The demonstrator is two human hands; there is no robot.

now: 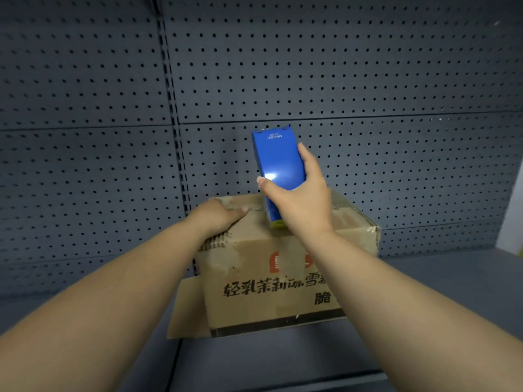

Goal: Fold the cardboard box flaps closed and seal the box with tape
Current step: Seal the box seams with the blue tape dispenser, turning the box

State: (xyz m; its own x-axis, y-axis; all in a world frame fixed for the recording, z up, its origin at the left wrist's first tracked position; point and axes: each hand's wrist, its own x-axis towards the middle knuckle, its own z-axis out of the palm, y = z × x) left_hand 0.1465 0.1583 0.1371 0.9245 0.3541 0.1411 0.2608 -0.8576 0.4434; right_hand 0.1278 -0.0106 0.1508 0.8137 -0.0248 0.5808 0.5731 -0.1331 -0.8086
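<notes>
A worn brown cardboard box (254, 281) with black printed characters stands on a dark shelf, its top flaps folded down. My left hand (218, 215) presses flat on the left part of the box top. My right hand (300, 193) grips a blue tape dispenser (278, 162), tilted up with its lower end resting on the middle of the box top. A loose flap (186, 309) sticks out at the box's lower left.
A grey perforated back panel (311, 66) rises right behind the box. The dark shelf surface (438, 284) runs left and right of the box. A pale object (513, 222) shows at the far right edge.
</notes>
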